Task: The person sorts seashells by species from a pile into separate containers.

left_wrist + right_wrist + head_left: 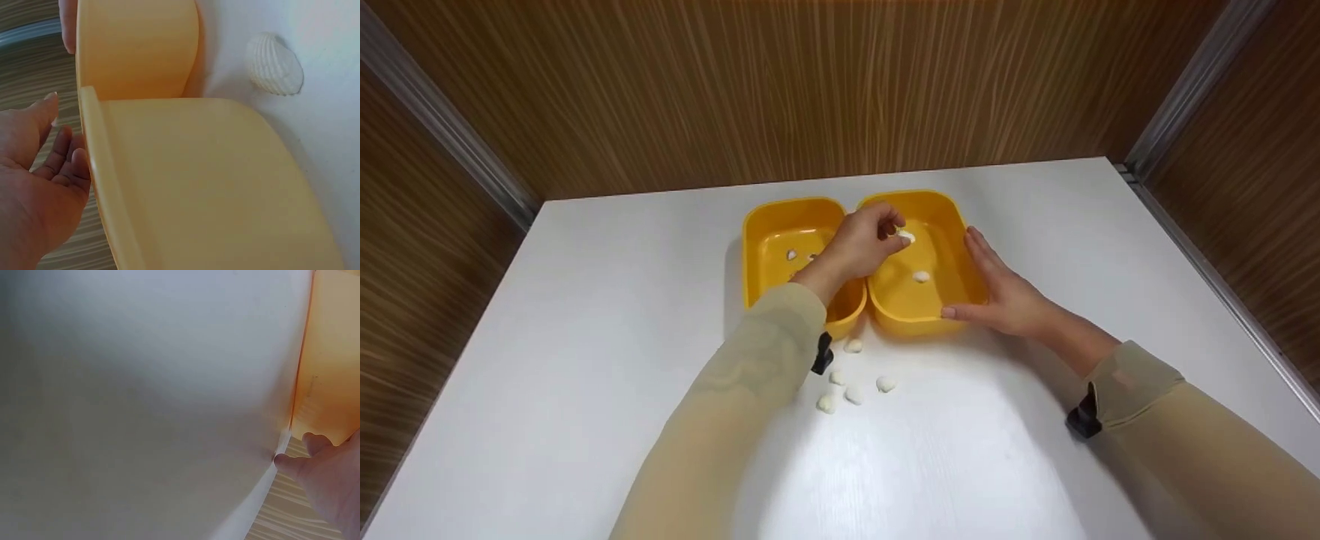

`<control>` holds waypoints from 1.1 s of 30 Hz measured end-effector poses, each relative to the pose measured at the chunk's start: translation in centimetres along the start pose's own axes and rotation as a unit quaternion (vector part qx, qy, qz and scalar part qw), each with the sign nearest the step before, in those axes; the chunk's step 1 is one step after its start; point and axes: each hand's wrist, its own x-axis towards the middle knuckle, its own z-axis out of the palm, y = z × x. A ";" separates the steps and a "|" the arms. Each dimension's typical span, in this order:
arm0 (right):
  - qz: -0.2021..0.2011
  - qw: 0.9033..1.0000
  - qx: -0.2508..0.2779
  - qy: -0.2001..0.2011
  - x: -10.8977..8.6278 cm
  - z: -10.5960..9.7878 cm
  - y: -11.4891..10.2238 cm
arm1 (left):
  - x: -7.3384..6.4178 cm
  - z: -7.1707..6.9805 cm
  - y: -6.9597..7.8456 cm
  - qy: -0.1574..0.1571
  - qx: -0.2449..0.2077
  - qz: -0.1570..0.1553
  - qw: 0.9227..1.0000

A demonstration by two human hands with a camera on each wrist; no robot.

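Over the right yellow tub (911,326), my left hand (859,244) pinches a small white seashell (907,237) at the tips of thumb and forefinger. The left wrist view shows this hand beyond the tub rims, its other fingers curled. Another white seashell (921,277) lies on that tub's floor. My right hand (1009,300) steadies the same tub from the right, its fingers straight along the outer side and the thumb on the front rim. In the left yellow tub (750,251) are small darker pieces (791,255), partly hidden by my left wrist.
Several white seashells (853,394) lie on the white table (607,300) in front of the tubs. A ribbed seashell (275,64) shows close by in the left wrist view. Wood-grain panels (810,90) border the table at the back and both sides.
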 end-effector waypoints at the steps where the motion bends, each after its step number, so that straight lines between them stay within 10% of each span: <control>1: 0.002 1.000 0.000 0.000 0.0 0.0 0.0 | 0.0 0.1 0.0 0.004 0.002 -0.001 1.000; 14: 0.005 1.000 0.005 -0.007 0.4 -0.1 0.4 | -1.9 -1.8 2.2 0.024 -0.032 -0.009 0.999; 24: 0.003 1.000 0.009 -0.007 0.5 -0.5 0.8 | -6.5 -3.7 5.2 -0.023 -0.023 0.040 0.999; 33: 0.006 1.000 0.006 -0.005 0.5 -0.6 1.0 | -11.1 -3.6 4.9 -0.059 -0.026 0.115 0.991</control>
